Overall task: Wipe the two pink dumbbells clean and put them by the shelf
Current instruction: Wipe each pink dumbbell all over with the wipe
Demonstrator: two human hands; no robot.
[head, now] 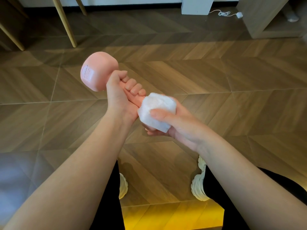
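Observation:
I hold one pink dumbbell in the air above the floor, its far head up and to the left. My left hand grips its handle with the fingers curled round it. The near head is hidden under a white cloth. My right hand wraps that cloth round the near head, thumb on top. A second pink dumbbell is not in view.
A wooden shelf unit stands at the back right, with a white block and a white cable beside it. Wooden furniture legs rise at the back left. Below are my legs and white shoes on the wood-patterned floor.

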